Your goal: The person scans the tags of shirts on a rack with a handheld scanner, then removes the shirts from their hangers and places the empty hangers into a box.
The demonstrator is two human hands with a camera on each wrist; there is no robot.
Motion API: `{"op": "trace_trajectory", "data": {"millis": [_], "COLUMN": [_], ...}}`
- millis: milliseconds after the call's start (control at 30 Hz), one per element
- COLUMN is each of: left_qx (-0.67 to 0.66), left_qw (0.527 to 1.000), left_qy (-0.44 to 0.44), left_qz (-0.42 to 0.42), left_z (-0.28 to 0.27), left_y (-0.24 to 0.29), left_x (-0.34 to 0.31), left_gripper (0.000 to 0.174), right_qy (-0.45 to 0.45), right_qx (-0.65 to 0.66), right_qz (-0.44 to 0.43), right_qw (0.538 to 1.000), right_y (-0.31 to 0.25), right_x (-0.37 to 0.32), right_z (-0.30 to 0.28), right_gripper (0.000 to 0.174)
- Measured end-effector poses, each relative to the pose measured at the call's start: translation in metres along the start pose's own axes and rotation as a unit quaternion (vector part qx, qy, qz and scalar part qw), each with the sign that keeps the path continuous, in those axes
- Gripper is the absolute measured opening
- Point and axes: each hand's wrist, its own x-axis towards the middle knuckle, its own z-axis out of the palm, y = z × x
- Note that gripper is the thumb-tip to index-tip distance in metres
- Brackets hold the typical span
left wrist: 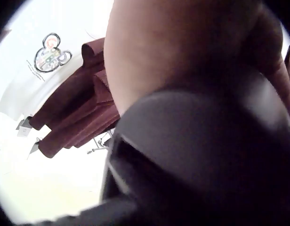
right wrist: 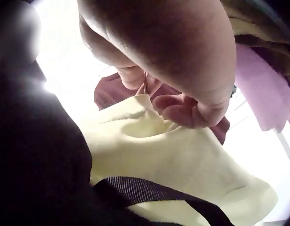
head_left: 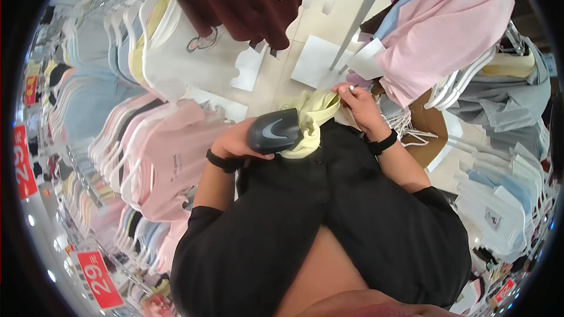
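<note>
My left hand (head_left: 239, 140) grips a dark handheld scanner (head_left: 274, 131) with a grey swoosh-shaped mark, held in front of my black top. In the left wrist view the scanner's dark body (left wrist: 201, 155) fills the frame under my palm. My right hand (head_left: 348, 93) pinches the upper edge of a pale yellow garment (head_left: 310, 122) that drapes down against the scanner. In the right wrist view my curled fingers (right wrist: 182, 109) hold the yellow garment (right wrist: 182, 165), with a black woven strap (right wrist: 149, 190) crossing below it.
Racks of hanging clothes surround me: pink shirts (head_left: 170, 158) at left, maroon tops (head_left: 247, 0) above, a pink and blue shirt (head_left: 452, 29) at upper right, pale blue shirts (head_left: 505, 199) at right. White hangers (head_left: 405, 123) lie beside my right wrist. A red "29" price sign (head_left: 98, 279) stands at lower left.
</note>
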Motion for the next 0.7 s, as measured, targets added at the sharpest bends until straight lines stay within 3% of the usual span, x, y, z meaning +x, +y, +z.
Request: {"op": "trace_trajectory", "data": {"millis": [167, 233, 267, 367, 500, 700], "left_qx": [-0.113, -0.124, -0.169, -0.116, -0.116, -0.149], "left_qw": [0.977, 0.965, 0.950, 0.948, 0.947, 0.962], "left_qy": [0.179, 0.228, 0.251, 0.297, 0.300, 0.225], "left_qz": [-0.021, -0.029, -0.079, -0.026, -0.018, 0.032], "left_z": [0.025, 0.031, 0.038, 0.058, 0.065, 0.050], "left_y": [-0.021, -0.023, -0.023, -0.012, -0.016, -0.015], "left_x": [-0.029, -0.038, -0.043, -0.043, -0.047, -0.047], "left_gripper": [0.086, 0.082, 0.078, 0.078, 0.083, 0.067], "right_qy": [-0.013, -0.012, -0.016, -0.039, -0.029, 0.014], "right_qx": [-0.066, -0.038, -0.037, -0.052, 0.002, 0.104], "right_qz": [-0.146, -0.148, -0.173, -0.215, -0.279, -0.313], "right_qw": [0.987, 0.988, 0.984, 0.974, 0.960, 0.944], "right_y": [-0.050, -0.068, -0.073, -0.097, -0.110, -0.111], "right_x": [0.013, 0.014, 0.015, 0.000, -0.016, -0.013], "right_z": [0.026, 0.036, 0.040, 0.051, 0.053, 0.034], "right_gripper": [0.036, 0.037, 0.037, 0.034, 0.034, 0.037]}}
